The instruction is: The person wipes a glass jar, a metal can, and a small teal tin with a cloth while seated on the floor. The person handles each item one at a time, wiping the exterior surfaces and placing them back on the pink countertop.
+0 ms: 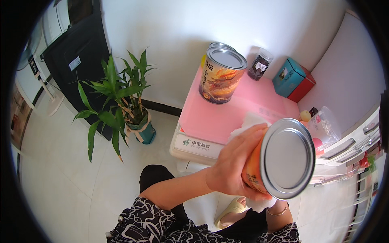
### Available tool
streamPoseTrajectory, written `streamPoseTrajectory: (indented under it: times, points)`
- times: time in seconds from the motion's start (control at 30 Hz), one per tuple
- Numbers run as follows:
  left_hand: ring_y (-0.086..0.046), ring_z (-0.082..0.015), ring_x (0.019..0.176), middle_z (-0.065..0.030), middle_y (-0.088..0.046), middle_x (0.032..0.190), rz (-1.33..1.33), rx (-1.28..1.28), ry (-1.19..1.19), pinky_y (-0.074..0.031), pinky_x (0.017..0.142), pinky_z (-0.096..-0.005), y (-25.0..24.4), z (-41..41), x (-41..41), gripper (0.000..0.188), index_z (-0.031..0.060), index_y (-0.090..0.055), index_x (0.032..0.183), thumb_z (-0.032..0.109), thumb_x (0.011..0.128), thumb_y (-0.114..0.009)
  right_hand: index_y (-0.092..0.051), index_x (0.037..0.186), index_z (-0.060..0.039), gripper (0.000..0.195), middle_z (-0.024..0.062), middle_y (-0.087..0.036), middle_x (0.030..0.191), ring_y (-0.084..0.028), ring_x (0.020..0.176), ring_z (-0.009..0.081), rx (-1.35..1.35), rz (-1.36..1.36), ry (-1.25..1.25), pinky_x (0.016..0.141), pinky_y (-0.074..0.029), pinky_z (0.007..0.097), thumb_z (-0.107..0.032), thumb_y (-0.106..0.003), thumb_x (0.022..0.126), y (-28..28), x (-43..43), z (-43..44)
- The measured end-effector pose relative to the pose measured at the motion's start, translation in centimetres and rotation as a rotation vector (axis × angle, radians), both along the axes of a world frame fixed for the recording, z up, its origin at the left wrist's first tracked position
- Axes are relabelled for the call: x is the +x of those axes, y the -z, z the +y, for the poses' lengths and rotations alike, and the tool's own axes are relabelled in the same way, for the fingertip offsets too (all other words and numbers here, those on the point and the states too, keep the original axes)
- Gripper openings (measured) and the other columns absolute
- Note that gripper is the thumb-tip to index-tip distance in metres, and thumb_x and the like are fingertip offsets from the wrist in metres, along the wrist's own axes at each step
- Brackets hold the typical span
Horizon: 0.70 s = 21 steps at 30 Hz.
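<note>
My left hand (pixel 234 164) is wrapped around an orange printed tin can (pixel 288 159), tilted so that its round silver metal end faces up toward me. White tissue (pixel 249 123) shows beyond my left fingers, and more of it hangs below the can. My right hand is hidden behind the can; only its wrist, with a thin bracelet, shows below. What that hand touches cannot be seen. On the pink mat (pixel 209 121) of the small table stands a similar tin can (pixel 223 76) with a silver lid, and another can is partly hidden behind it.
At the table's back are a clear-lidded jar (pixel 260 64), a teal box (pixel 288 77) and a red box (pixel 302 88). A clear plastic tub (pixel 324 129) stands at the right. A potted bamboo plant (pixel 141 124), a black panel (pixel 79 70) and a fan (pixel 50 97) are at the left.
</note>
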<state>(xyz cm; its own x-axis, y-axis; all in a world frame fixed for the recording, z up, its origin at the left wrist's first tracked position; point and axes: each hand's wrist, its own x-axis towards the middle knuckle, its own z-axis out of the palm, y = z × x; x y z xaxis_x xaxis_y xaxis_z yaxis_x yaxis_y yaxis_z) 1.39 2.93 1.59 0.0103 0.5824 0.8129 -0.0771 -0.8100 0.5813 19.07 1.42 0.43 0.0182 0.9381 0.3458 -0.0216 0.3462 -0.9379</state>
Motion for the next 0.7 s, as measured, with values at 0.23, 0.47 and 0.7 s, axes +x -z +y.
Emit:
streamPoseTrajectory:
  times: [0.23,0.47,0.7]
  points:
    - [-0.044,-0.0307,0.115,-0.0174,-0.041,0.125,-0.104,-0.004,-0.034,-0.037,0.095,-0.0390,0.4,0.8,0.4,0.114,-0.0018,-0.023,0.133,0.028,0.045,-0.089,-0.052,0.104,0.0045,0.027,0.0124,-0.057,0.101,-0.053,0.091,0.0184,-0.034,-0.103,-0.018,0.078,-0.044,0.0306,-0.016,-0.042,0.090,1.1,0.3,0.4]
    - [-0.045,-0.0303,0.115,-0.0191,-0.042,0.125,-0.154,-0.072,0.038,-0.036,0.096,-0.0396,0.1,0.4,0.0,0.114,-0.0022,-0.021,0.133,0.029,0.046,-0.089,-0.043,0.118,0.0049,0.033,0.0127,-0.054,0.103,-0.052,0.091,0.0187,0.207,-0.281,-0.078,0.081,-0.041,0.0288,-0.016,-0.035,0.094,-0.4,-0.2,1.0]
    - [-0.045,-0.0377,0.113,-0.0252,-0.039,0.126,0.137,0.013,-0.211,-0.037,0.095,-0.0431,1.0,1.2,-0.7,0.107,-0.0042,-0.027,0.130,0.035,0.050,-0.086,-0.040,0.118,0.0057,0.031,0.0157,-0.052,0.104,-0.052,0.094,0.0223,0.389,-0.452,0.018,0.084,-0.040,0.0314,-0.012,-0.038,0.093,-3.5,0.2,0.4]
